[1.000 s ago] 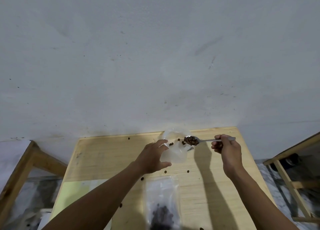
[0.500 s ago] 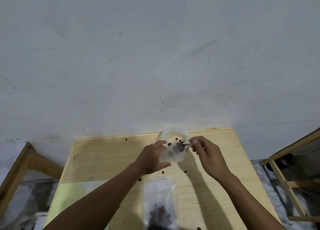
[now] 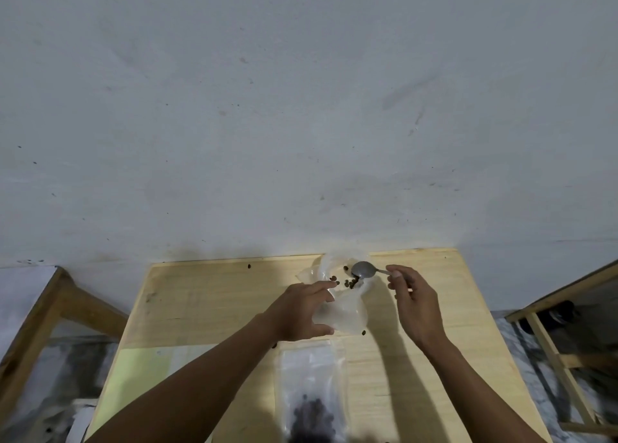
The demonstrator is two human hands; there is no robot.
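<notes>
Clear plastic bag (image 3: 344, 312) upright, mouth open, on table; metal spoon (image 3: 365, 270) tipped, beans (image 3: 351, 283) falling

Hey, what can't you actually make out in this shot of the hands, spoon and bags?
Head view only:
clear bag: left side hidden behind the left hand gripping it.
spoon: handle end hidden in the right hand pinching it.
dark pieces: too small to identify.
near bag: bottom cut off by the lower edge.

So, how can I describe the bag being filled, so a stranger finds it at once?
Find the table below the grey wall. Near its far edge, the left hand holds a clear bag open, a spoon at its mouth. The other bag lies flat nearer the person, untouched.
</notes>
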